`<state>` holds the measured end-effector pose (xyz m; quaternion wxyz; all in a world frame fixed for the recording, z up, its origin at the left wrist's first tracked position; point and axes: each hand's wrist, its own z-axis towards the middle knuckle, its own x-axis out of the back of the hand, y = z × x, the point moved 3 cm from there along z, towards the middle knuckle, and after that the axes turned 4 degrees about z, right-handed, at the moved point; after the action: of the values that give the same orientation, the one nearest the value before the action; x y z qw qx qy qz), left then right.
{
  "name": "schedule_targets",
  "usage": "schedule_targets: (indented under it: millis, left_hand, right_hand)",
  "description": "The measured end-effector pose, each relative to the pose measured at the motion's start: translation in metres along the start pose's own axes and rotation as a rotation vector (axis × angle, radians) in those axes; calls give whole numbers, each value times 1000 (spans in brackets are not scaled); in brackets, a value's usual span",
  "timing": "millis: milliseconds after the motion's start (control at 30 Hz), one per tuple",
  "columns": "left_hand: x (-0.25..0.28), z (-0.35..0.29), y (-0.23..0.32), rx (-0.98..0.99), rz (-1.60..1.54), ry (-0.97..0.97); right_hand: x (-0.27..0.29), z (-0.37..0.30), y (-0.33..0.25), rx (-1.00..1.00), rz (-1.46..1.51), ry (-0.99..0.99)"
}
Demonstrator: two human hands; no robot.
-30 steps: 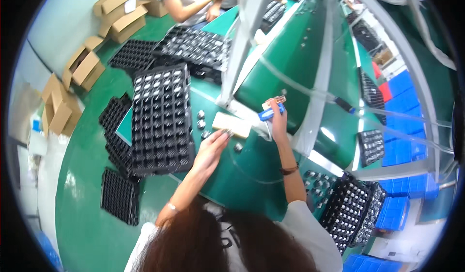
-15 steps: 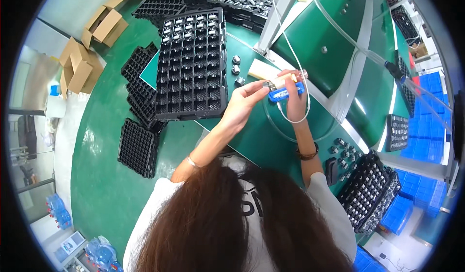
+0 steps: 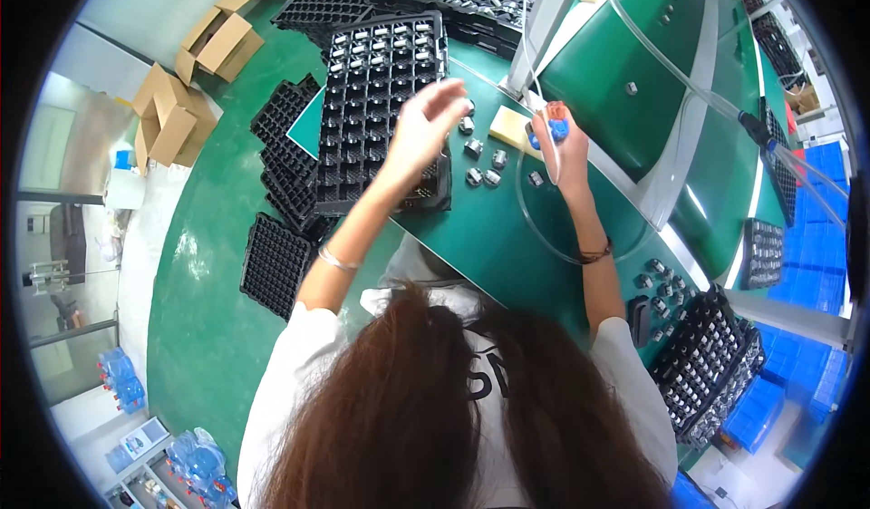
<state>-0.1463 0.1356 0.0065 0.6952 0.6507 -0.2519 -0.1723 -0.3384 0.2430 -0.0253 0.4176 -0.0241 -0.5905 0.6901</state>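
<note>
A worker's left hand [image 3: 428, 121] is hanging over the right edge of a large black compartment tray [image 3: 362, 151], its fingers standing apart. Well to the right of the tray, the right hand [image 3: 569, 151] is gripping a blue-and-orange tool [image 3: 558, 128], fingers closing around it. The tray is resting on a green desk [image 3: 480, 246], its far rows carrying small metal parts and its nearer cells showing dark. Just right of the tray, at least 6 loose metal parts [image 3: 474, 149] are lying on the desk, and 1 pale yellow block [image 3: 509, 126] is sitting beyond them. Farther right of the tray, a second green surface [image 3: 625, 74] is stretching away past a grey post [image 3: 553, 24]. Well to the tray's right and nearer the worker, 1 filled black tray [image 3: 702, 355] is standing beside more scattered parts [image 3: 659, 291]. Left of the large tray, stacked black trays [image 3: 288, 160] and open cardboard boxes [image 3: 227, 47] are lining a shiny green floor [image 3: 199, 255]. Far to its right, blue bins [image 3: 816, 237] are filling the room's edge.
</note>
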Motion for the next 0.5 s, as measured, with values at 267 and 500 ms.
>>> schedule_targets:
  millis: [267, 500]
  left_hand:
    - [82, 104, -33, -425, 879, 219]
    - [73, 137, -50, -355, 866, 33]
  right_hand:
    - [-8, -3, 8, 12, -113, -18]
    - [35, -25, 17, -194, -28, -175]
